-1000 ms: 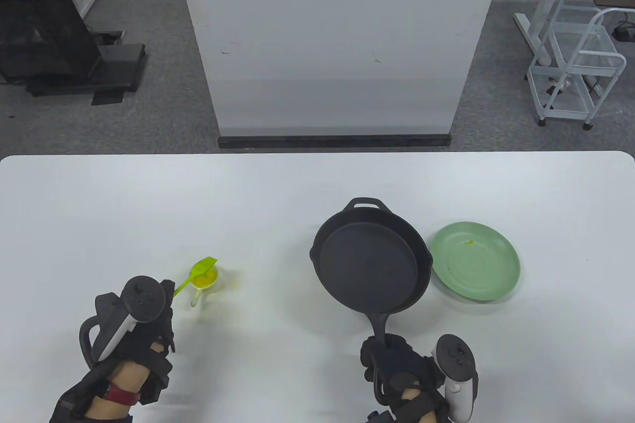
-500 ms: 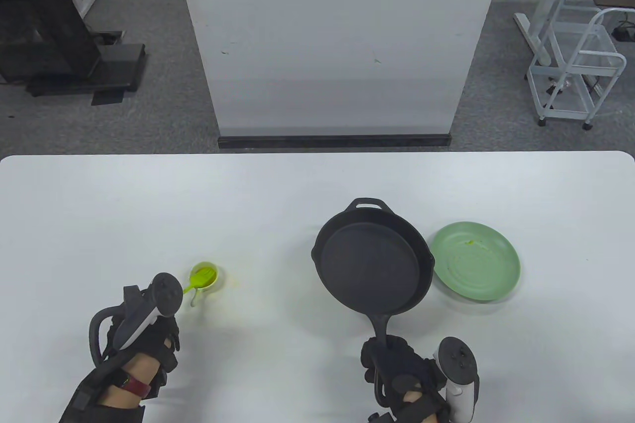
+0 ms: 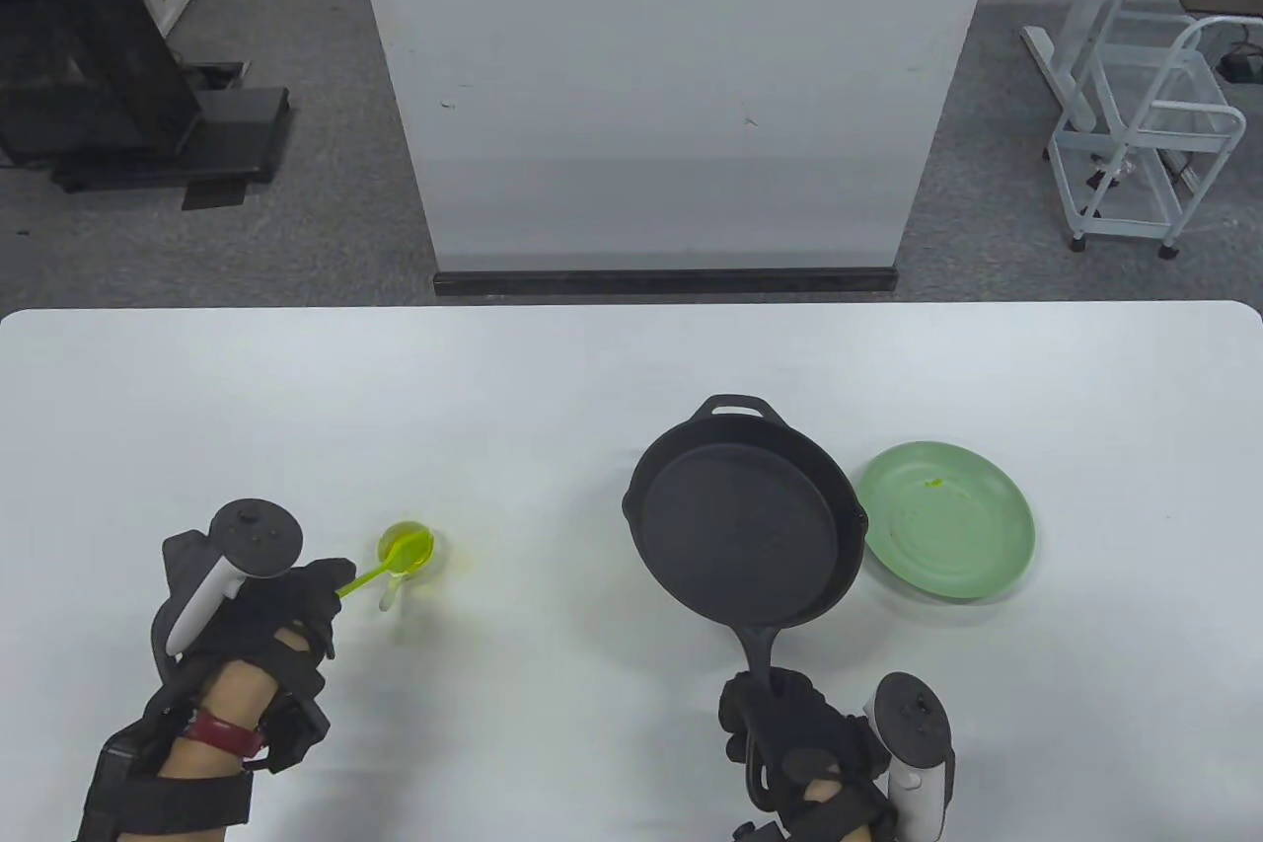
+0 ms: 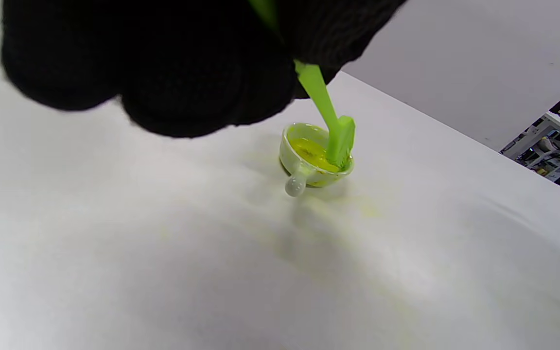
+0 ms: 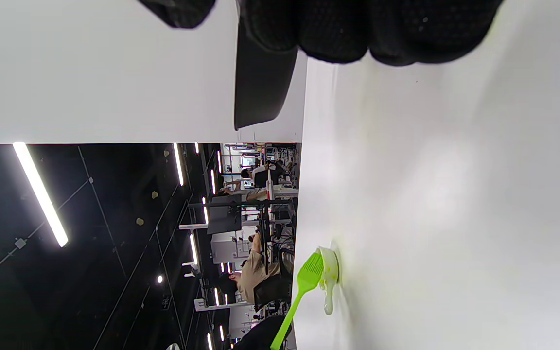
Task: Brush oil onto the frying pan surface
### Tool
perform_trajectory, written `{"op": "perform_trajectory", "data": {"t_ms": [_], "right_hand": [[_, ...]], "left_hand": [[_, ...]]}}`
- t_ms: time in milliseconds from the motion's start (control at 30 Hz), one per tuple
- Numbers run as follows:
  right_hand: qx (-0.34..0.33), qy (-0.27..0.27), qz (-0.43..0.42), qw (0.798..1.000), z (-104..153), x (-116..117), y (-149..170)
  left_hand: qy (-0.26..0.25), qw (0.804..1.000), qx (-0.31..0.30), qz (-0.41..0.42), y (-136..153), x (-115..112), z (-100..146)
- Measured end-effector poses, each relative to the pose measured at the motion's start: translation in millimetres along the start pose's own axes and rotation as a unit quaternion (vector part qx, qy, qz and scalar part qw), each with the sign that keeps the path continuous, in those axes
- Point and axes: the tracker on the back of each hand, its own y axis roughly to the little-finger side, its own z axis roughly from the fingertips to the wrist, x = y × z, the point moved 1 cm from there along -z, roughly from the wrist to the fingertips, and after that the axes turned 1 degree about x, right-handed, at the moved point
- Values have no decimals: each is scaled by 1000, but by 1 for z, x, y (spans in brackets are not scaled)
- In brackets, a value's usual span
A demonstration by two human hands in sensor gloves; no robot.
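My left hand [image 3: 296, 595] pinches the handle of a lime-green silicone brush [image 3: 380, 566], [image 4: 331, 124]. The brush head dips into a small white cup [image 3: 407, 554], [image 4: 311, 163] of yellow oil at the table's front left. A black cast-iron frying pan [image 3: 745, 526] sits right of centre, tilted a little, its long handle pointing toward me. My right hand [image 3: 780, 724] grips that handle at its end. In the right wrist view the pan [image 5: 260, 87] shows below my fingers, with the brush [image 5: 304, 287] and cup [image 5: 329, 272] far off.
A pale green plate [image 3: 945, 518] lies just right of the pan, almost touching its rim. Faint yellow oil smears mark the white table [image 3: 296, 388] around the cup. A white panel stands behind the table's far edge.
The left hand turned and shifted left; the brush head went from above the cup rim down into the oil. The pan and the right hand barely moved.
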Motion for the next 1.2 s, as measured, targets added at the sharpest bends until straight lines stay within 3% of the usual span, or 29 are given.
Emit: {"op": "perform_trajectory", "data": {"t_ms": [267, 467, 600, 833, 1200], "right_hand": [[-1, -3, -8, 1000, 1, 0, 1], [-1, -7, -9, 1000, 1, 1, 1], [-1, -7, -11, 1000, 1, 1, 1], [-4, -6, -21, 1000, 2, 0, 0], [-4, -5, -22, 1000, 2, -1, 0]], "left_hand": [[68, 993, 32, 91, 17, -4, -20], [73, 989, 54, 114, 27, -9, -28], [57, 993, 53, 94, 26, -8, -24], [-29, 999, 25, 3, 8, -3, -5], [-115, 979, 6, -171, -17, -19, 10]]}}
